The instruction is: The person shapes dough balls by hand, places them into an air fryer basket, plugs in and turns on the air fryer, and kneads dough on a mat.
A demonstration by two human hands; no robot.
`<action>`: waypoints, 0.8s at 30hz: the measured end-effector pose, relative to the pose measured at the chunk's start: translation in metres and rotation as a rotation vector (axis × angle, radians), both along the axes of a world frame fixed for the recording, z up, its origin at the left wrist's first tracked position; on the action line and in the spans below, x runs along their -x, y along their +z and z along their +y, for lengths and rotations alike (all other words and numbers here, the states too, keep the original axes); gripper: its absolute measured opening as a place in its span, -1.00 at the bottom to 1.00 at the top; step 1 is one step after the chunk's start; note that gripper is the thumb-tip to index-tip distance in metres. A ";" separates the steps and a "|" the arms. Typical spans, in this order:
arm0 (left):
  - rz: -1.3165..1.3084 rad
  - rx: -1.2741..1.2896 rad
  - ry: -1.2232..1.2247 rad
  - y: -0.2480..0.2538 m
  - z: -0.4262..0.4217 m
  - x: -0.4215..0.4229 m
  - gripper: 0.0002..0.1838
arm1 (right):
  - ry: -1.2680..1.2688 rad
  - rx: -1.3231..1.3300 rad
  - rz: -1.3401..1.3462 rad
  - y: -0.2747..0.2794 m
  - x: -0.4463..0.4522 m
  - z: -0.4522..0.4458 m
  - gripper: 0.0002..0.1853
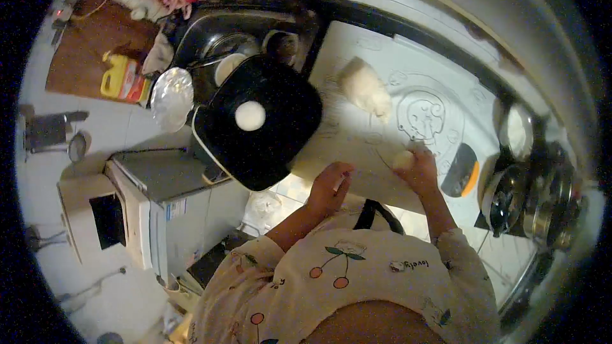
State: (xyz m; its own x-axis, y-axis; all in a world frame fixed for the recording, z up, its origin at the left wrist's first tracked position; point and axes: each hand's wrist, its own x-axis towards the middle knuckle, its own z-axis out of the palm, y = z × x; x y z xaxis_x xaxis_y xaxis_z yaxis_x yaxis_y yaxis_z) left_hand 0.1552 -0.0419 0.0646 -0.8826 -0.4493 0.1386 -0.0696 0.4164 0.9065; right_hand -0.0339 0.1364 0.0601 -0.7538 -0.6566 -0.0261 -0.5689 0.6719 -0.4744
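Observation:
My right hand [419,171] is closed around a small pale lump of dough [403,160] above a white printed mat [344,143]. My left hand [330,188] is at the mat's front edge, fingers loosely apart, with nothing seen in it. Further back on the mat lies a large, uneven piece of dough [365,88]. Left of the mat, a black square pan [287,99] holds one round white dough piece [250,116]. A dark dough scraper [459,169] with an orange edge lies right of my right hand.
Behind the pan is a dark sink [191,41] with dishes in it. A yellow jug [121,78] and a foil-like round dish [172,100] stand to the left. Metal pots [507,200] and a bowl [515,130] line the right side.

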 end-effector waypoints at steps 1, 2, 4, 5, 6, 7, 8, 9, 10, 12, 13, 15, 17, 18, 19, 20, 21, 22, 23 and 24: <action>0.006 0.004 0.015 0.001 -0.002 -0.006 -0.74 | -0.037 -0.092 -0.031 0.001 -0.002 -0.002 -0.38; 0.016 0.005 0.026 0.003 -0.004 -0.011 -0.75 | -0.077 -0.187 -0.055 0.003 -0.005 -0.002 -0.38; -0.008 -0.020 0.050 0.014 -0.010 -0.023 -0.76 | -0.129 -0.119 -0.093 -0.002 -0.015 -0.002 -0.44; -0.020 -0.034 0.058 0.017 -0.015 -0.031 -0.76 | -0.155 -0.122 -0.165 -0.002 -0.019 -0.002 -0.46; -0.019 -0.039 0.070 0.017 -0.019 -0.038 -0.76 | -0.182 -0.124 -0.238 0.001 -0.023 -0.005 -0.48; -0.017 -0.044 0.080 0.016 -0.022 -0.045 -0.76 | -0.168 -0.075 -0.290 0.006 -0.024 -0.008 -0.51; -0.014 -0.048 0.091 0.016 -0.025 -0.053 -0.75 | -0.155 -0.026 -0.342 0.014 -0.025 -0.010 -0.55; -0.024 -0.050 0.088 0.016 -0.028 -0.060 -0.75 | -0.141 0.022 -0.394 0.022 -0.025 -0.014 -0.58; -0.034 -0.050 0.083 0.017 -0.031 -0.068 -0.75 | -0.152 0.050 -0.476 0.025 -0.021 -0.017 -0.58; -0.050 -0.027 0.076 0.018 -0.039 -0.082 -0.75 | -0.178 0.106 -0.642 0.030 -0.003 -0.033 -0.57; -0.057 -0.004 0.072 0.019 -0.042 -0.088 -0.74 | -0.136 0.366 -0.820 0.056 -0.008 -0.057 -0.67; -0.052 0.031 0.061 0.018 -0.047 -0.099 -0.75 | 0.094 0.445 -0.816 0.094 -0.013 -0.111 -0.66; -0.028 0.062 0.056 0.014 -0.052 -0.108 -0.76 | 0.231 0.440 -0.798 0.114 -0.026 -0.164 -0.61; -0.029 0.064 0.057 0.013 -0.055 -0.114 -0.76 | 0.365 0.400 -0.683 0.110 -0.029 -0.188 -0.57; -0.029 0.066 0.059 0.012 -0.057 -0.119 -0.77 | 0.439 0.304 -0.644 0.103 -0.031 -0.213 -0.54; -0.030 0.069 0.061 0.011 -0.060 -0.124 -0.78 | 0.489 0.241 -0.613 0.094 -0.035 -0.236 -0.55; -0.039 0.089 0.078 0.013 -0.062 -0.128 -0.78 | 0.505 0.162 -0.531 0.082 -0.038 -0.256 -0.57; -0.049 0.109 0.094 0.015 -0.065 -0.132 -0.78 | 0.568 0.085 -0.456 0.054 -0.036 -0.274 -0.57; -0.060 0.128 0.111 0.016 -0.067 -0.137 -0.79 | 0.580 0.010 -0.476 0.030 -0.036 -0.287 -0.55; -0.049 0.117 0.125 0.015 -0.070 -0.142 -0.78 | 0.588 -0.056 -0.513 0.020 -0.037 -0.295 -0.55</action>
State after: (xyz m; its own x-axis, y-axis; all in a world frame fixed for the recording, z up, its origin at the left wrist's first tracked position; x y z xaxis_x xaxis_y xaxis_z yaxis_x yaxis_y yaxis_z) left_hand 0.2972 -0.1119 0.0796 -0.8279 -0.5392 0.1545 -0.1704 0.5042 0.8466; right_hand 0.0028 -0.1585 0.0796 -0.1673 -0.9318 -0.3220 -0.5576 0.3588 -0.7485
